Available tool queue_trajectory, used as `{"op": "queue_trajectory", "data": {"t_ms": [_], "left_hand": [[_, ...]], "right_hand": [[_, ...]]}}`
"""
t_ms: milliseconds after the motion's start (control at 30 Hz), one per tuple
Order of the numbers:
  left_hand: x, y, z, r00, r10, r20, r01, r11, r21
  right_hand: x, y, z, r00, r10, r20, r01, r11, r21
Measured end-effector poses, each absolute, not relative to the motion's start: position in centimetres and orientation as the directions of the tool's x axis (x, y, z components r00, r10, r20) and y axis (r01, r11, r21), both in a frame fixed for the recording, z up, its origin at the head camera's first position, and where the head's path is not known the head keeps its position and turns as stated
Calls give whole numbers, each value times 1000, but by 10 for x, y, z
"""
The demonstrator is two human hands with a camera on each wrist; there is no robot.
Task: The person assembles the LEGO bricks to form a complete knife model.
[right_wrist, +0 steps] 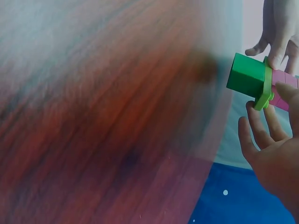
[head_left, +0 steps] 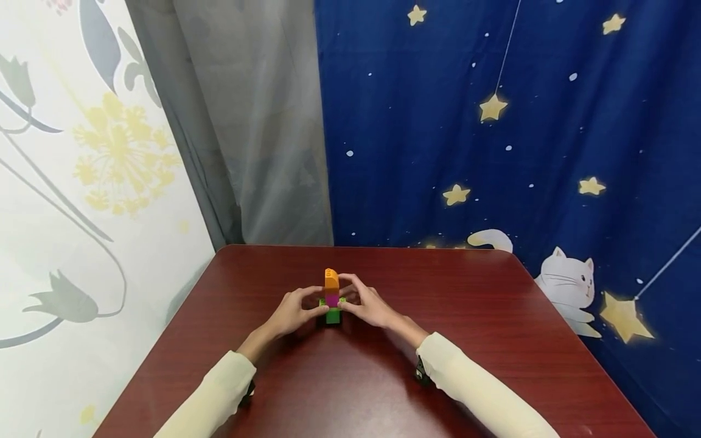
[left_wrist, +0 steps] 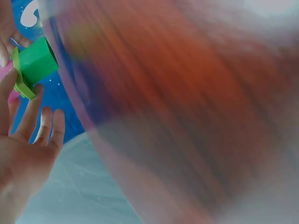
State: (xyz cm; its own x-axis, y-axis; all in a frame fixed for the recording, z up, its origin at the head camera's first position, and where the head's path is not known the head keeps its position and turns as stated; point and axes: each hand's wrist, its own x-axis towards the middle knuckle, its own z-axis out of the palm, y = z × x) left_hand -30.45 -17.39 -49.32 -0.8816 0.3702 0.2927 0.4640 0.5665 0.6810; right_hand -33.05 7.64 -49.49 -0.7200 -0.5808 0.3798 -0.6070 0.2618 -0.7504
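A small upright stack of toy building bricks [head_left: 332, 283] stands between both hands near the middle of the table. It has a green block [left_wrist: 38, 60] at the bottom, a lime green plate [right_wrist: 265, 86] above it, then pink or magenta bricks [right_wrist: 284, 78] and an orange piece with a curved top. From the left side, my left hand [head_left: 292, 311] pinches the stack around the lime plate with thumb and fingers. On the opposite side my right hand [head_left: 374, 306] holds it likewise, its thumb against the pink bricks. The outer fingers of both hands spread loosely.
The stack and hands are over a glossy dark red wooden table [head_left: 482, 328]. Behind it hang a grey curtain [head_left: 263, 121] and a blue star-patterned curtain [head_left: 416, 134]. A white floral-patterned surface [head_left: 71, 213] rises along the left.
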Motion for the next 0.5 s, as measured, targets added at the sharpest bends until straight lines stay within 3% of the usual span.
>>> {"op": "queue_trajectory", "data": {"t_ms": [300,500], "left_hand": [[-314,-156,-484,-866,401,300,488,542,684],[-322,-141,-480,-860,423,286,490,526,695]], "right_hand": [[-306,92,-454,-759,-544,358,-555,252,-793],[-325,107,-472,-780,-515,354,-536,259,-803]]}}
